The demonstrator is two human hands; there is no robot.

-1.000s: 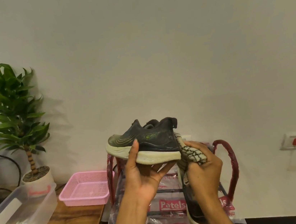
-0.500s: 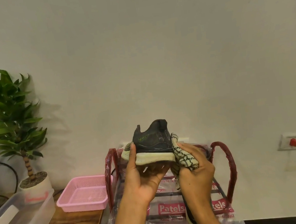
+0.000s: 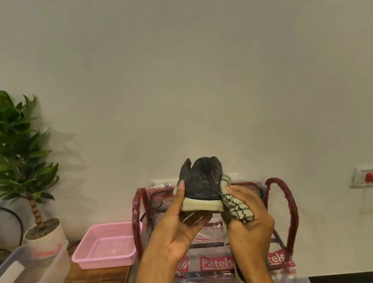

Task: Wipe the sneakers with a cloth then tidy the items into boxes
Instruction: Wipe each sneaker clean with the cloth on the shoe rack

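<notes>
The left hand (image 3: 180, 230) grips the sneaker (image 3: 201, 182) under its stiff sole, held up before the wall, the right hand (image 3: 250, 223) clutches the soft cloth (image 3: 232, 200) against its side; it seems light.

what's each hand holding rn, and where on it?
Left hand holds the dark sneaker from under its sole, thumb up on the side. Right hand grips the patterned cloth, bunched and pressed against the sneaker's other side.
</notes>
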